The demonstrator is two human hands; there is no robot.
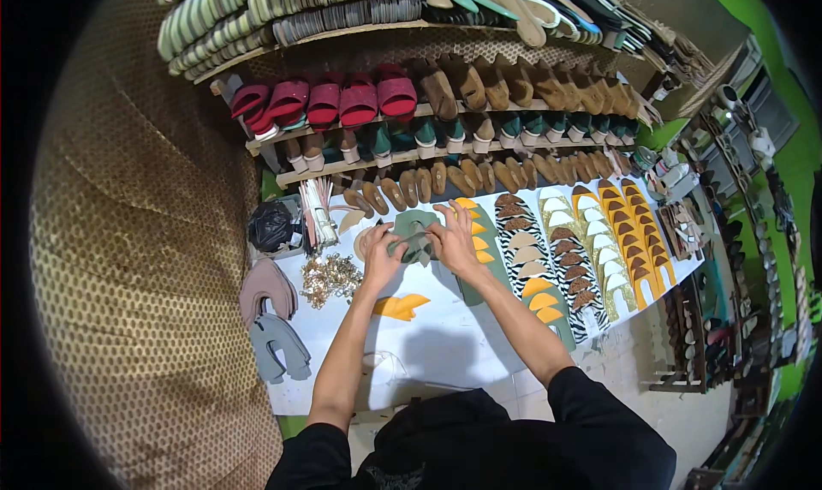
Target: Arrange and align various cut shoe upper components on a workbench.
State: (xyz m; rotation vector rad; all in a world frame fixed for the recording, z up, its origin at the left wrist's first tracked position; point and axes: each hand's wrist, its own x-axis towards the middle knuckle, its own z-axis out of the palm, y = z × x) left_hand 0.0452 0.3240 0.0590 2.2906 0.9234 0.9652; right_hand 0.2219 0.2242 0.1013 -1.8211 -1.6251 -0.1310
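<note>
A green cut piece of shoe-upper material [415, 224] lies between my two hands on the white tabletop [454, 353]. My left hand [383, 255] has its fingers closed on the piece's left side. At the opposite side, my right hand [455, 241] grips it, with thumb and fingers bent over the edge. Tan pieces lie partly under and behind my left hand. Yellow curved pieces [400, 307] rest closer to me, below the hands. Beside my right hand runs a row of green pieces topped with yellow ones [481, 242].
Gold metal bits [330, 280] are heaped at left, near pink [267, 289] and grey [281, 344] U-shaped pieces. A bin with a black bag [275, 225] stands behind. Zebra, gold and yellow rows [638, 233] cover the right side. Shelves of red slippers [358, 104] and brown shoes rise at the back.
</note>
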